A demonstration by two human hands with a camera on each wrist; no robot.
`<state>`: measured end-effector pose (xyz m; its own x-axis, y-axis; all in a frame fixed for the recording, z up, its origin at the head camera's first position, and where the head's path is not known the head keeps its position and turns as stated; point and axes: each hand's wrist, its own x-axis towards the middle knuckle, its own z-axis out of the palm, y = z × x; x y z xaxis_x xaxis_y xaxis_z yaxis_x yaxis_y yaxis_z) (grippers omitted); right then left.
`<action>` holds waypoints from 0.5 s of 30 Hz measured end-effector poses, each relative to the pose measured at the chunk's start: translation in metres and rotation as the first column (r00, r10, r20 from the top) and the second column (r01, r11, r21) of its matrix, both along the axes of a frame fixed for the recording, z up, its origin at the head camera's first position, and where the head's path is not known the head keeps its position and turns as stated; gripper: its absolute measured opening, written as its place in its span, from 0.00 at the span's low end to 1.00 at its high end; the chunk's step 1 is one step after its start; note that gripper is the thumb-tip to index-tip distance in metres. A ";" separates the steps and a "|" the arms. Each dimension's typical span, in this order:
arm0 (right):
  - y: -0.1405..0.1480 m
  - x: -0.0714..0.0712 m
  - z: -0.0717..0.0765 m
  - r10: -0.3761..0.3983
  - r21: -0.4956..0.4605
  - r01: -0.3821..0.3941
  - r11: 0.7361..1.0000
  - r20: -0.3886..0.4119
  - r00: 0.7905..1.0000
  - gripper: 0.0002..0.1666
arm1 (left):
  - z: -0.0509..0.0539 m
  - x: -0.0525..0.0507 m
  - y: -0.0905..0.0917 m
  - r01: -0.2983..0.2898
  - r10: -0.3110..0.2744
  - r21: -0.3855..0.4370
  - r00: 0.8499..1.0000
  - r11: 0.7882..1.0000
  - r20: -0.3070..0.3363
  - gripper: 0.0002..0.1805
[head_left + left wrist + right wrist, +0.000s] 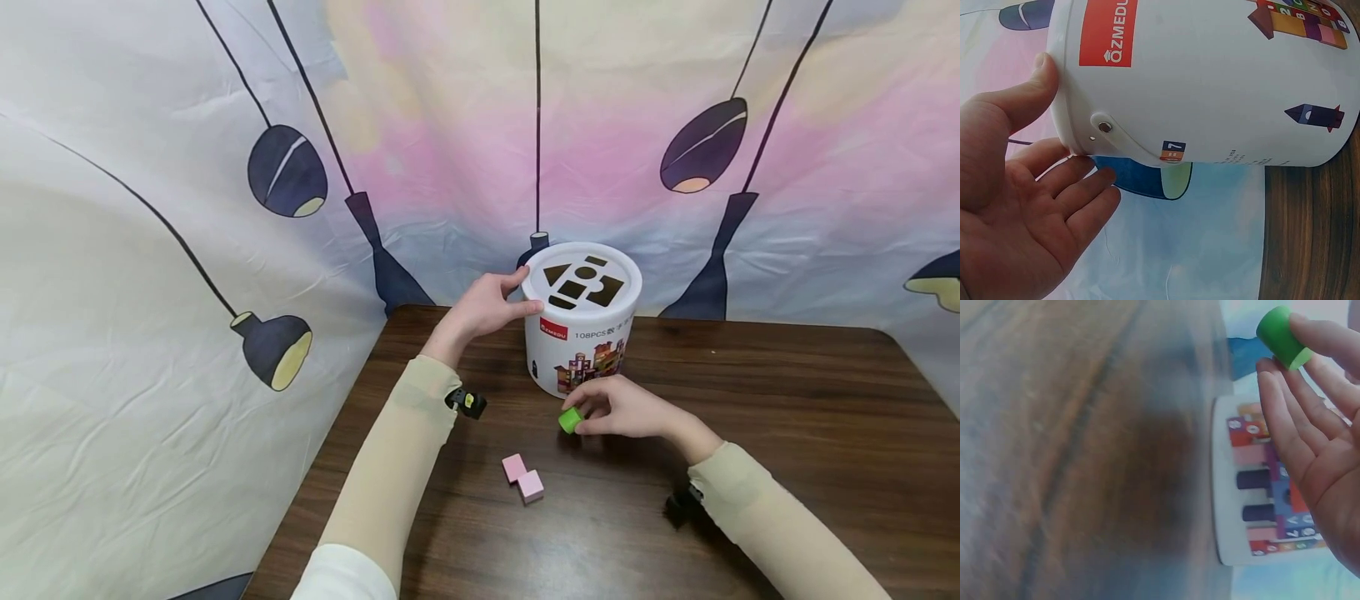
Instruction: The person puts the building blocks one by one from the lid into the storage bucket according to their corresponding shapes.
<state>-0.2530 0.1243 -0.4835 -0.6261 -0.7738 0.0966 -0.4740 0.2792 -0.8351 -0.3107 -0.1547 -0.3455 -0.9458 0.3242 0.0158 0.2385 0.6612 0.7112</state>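
In the head view my left hand [487,307] touches the left side of the rim of a white bucket [543,358] with a shape-sorter lid [536,300]. The left wrist view shows the thumb and index finger against the bucket's rim [1067,100], the other fingers loosely extended beneath. My right hand [630,408] pinches a green cylinder block [570,420] between thumb and fingers, just above the table in front of the bucket. From the right wrist that green block [1282,337] appears tilted at the fingertips. Two pink square blocks [514,468] [530,485] lie touching, nearer the front.
The bucket stands near the back of a dark wooden table [787,417]. A painted cloth backdrop [600,125] hangs close behind the table and along its left side. The lid has several cut-out holes, among them a triangle, a circle and a square.
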 end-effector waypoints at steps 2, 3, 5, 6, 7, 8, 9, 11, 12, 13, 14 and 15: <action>0.003 0.000 0.005 -0.013 -0.014 0.012 1.000 -0.027 1.000 0.16 | 0.000 0.000 0.000 0.000 0.000 0.000 1.000 1.000 0.001 0.46; 0.004 -0.001 0.007 -0.017 -0.024 0.016 1.000 -0.036 0.999 0.17 | 0.000 0.000 0.000 0.000 0.000 -0.001 1.000 1.000 0.002 0.46; 0.007 -0.001 0.011 -0.024 -0.046 0.021 0.999 -0.056 0.998 0.17 | 0.000 0.000 0.000 -0.001 0.001 -0.002 1.000 1.000 0.005 0.46; 0.008 -0.001 0.014 -0.028 -0.054 0.025 0.998 -0.066 0.997 0.18 | 0.000 -0.001 0.000 0.000 0.000 -0.001 1.000 1.000 0.005 0.46; 0.009 -0.001 0.016 -0.032 -0.064 0.027 0.998 -0.074 0.997 0.18 | 0.000 -0.001 -0.001 -0.001 0.001 -0.001 1.000 1.000 0.005 0.46; 0.009 -0.001 0.018 -0.038 -0.075 0.032 0.997 -0.080 0.996 0.19 | -0.001 -0.001 -0.001 -0.001 0.001 -0.002 1.000 1.000 0.006 0.46; 0.010 -0.001 0.020 -0.045 -0.085 0.037 0.996 -0.088 0.995 0.20 | -0.001 -0.001 -0.001 -0.001 0.001 -0.002 1.000 1.000 0.005 0.45; 0.011 0.000 0.025 -0.067 -0.101 0.057 0.993 -0.093 0.993 0.21 | -0.001 -0.001 -0.001 0.000 0.000 -0.003 1.000 1.000 0.003 0.45; 0.012 0.001 0.027 -0.081 -0.112 0.071 0.991 -0.092 0.992 0.21 | -0.001 -0.001 -0.001 0.000 0.000 -0.005 1.000 1.000 0.002 0.45; 0.013 0.001 0.029 -0.098 -0.121 0.087 0.989 -0.090 0.991 0.21 | -0.001 -0.001 -0.001 0.000 0.000 -0.006 1.000 1.000 0.002 0.45; 0.014 0.002 0.032 -0.116 -0.133 0.104 0.986 -0.086 0.989 0.21 | -0.002 -0.001 -0.001 0.002 -0.002 -0.007 1.000 1.000 0.001 0.45; 0.014 0.003 0.034 -0.132 -0.147 0.119 0.982 -0.084 0.988 0.20 | -0.002 -0.001 -0.001 0.003 -0.003 -0.005 1.000 1.000 0.001 0.45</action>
